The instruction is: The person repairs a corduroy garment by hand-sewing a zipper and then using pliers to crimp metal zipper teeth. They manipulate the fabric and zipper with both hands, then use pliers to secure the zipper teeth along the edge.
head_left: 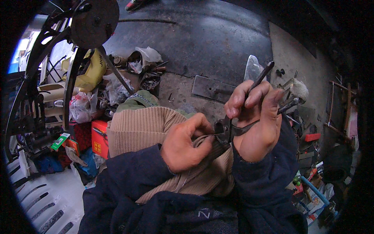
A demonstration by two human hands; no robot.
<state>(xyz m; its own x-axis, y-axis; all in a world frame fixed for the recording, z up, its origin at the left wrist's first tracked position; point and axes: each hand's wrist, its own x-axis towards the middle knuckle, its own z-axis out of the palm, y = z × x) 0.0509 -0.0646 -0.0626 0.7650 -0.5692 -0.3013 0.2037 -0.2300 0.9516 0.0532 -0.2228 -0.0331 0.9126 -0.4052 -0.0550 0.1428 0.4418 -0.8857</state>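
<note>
Well, pliers (224,133); yellow-lettered red box (100,136)

Navy sleeves (132,165), tan cloth (136,128) in ribbed stripes and a dark hand tool (223,133) contrast with a yellow-marked red box (100,136) and mottled grey floor (202,43).
</note>
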